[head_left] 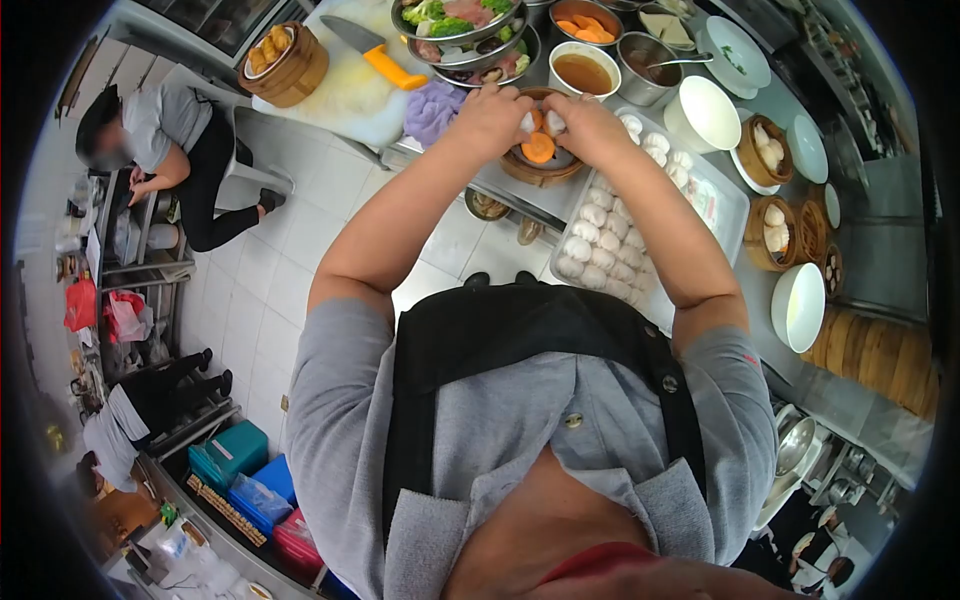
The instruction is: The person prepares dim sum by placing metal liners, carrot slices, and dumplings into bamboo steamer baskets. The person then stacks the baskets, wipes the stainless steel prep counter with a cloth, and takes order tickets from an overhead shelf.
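A round bamboo steamer (pixel 540 174) stands at the counter's front edge, with orange carrot slices (pixel 538 149) and white dumplings inside. My left hand (pixel 492 118) reaches over its left side, fingers closed round a white dumpling (pixel 527 122). From the right, my right hand (pixel 592 128) has its fingers closed on another white dumpling (pixel 554 123). Just right of the steamer, a clear tray (pixel 735 215) holds rows of white dumplings. A purple cloth (pixel 433 112) lies left of my left hand.
A knife with an orange handle (pixel 393 70) lies on the cutting board (pixel 340 100). Behind the steamer stand a bowl of brown sauce (pixel 583 73) and stacked metal bowls of vegetables (pixel 470 60). One person (pixel 180 150) sits at the left; another is lower left.
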